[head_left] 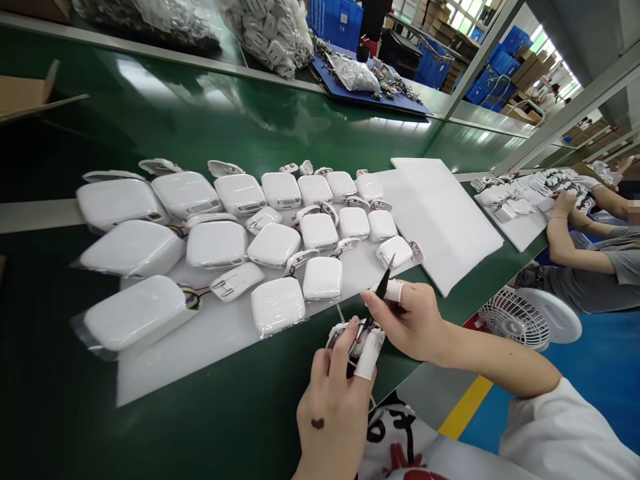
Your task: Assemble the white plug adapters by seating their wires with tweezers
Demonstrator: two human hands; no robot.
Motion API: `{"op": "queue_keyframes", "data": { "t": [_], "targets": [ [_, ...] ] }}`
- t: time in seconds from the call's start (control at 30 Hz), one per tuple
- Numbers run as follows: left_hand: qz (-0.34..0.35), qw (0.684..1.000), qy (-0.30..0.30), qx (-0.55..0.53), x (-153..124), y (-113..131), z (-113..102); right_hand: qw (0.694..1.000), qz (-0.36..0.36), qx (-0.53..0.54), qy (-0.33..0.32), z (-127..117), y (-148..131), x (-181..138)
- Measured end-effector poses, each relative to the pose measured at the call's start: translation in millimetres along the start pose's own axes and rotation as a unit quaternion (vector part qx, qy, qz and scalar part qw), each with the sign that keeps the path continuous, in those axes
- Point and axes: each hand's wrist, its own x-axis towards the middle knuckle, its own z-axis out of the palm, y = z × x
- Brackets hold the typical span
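Reading directions from mid-view, a green table [200, 413] is spreading widest, showing bare toward 7 o'clock. A white foam sheet [150, 377] is lying on it, carrying rows of film-wrapped white units [217, 243] mostly from 8 round to 1. A bare white sheet [445, 207] is resting between 2 and 3.

The left hand [331, 410], at 6, is holding a small open white housing [358, 333] with its fingers closed in narrowly: one fingertip is pressing on top, and a digit in a white finger cover [369, 353] is bracing the side. The right hand [415, 327], at 4, is pinching a dark pointed tool [383, 287] between thumb and finger, its lower end meeting the housing.

That housing is sitting at 5, just off the foam; whether it is touching the table, I cannot tell. Its contents are showing too small to make out.

For clean work, the left fingers should be gripping firmly while staying clear of the tool's end, and the right hand should be guiding gently, never scraping or prying.
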Motion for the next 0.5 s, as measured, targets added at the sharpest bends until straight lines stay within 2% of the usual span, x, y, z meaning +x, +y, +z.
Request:
{"op": "queue_keyframes", "data": {
  "t": [0.2, 0.37, 0.5],
  "targets": [
    [0.001, 1.0, 0.005, -0.008, 0, -1, -1, 0.998, -0.029, -0.051, -0.031, 0, 3, -4],
    [-0.002, 1.0, 0.008, -0.019, -1, -1, -2, 0.998, -0.021, -0.019, -0.06, -6, 9, -6],
    [0.004, 1.0, 0.005, -0.011, 1, -1, -2, 1.0, 0.018, 0.011, -0.019, -4, 11, -8]
  ]
}}
